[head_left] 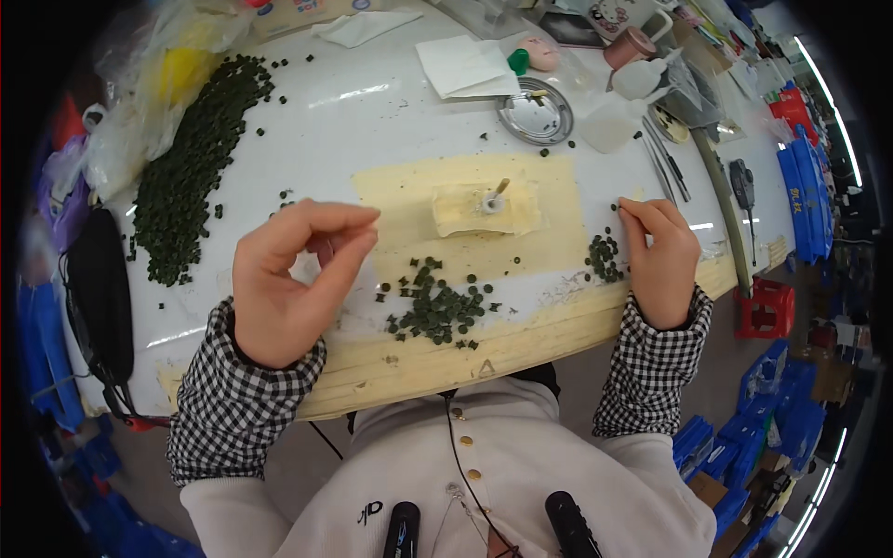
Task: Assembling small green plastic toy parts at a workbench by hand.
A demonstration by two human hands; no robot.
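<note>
Round metal dish (535, 113), white tissues (465, 67), pink mug (631, 46)

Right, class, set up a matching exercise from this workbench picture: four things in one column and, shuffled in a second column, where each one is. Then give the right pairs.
Things:
1. Round metal dish
2. Largest heap of dark pieces
3. White paper sheet
4. Red crate

Places:
A. On the floor, right of the table
B. Far side of the table, beside the paper sheet
C. Left part of the table, by the plastic bags
D. Far middle of the table, by a green cap

Pairs: 1-B, 2-C, 3-D, 4-A
</note>
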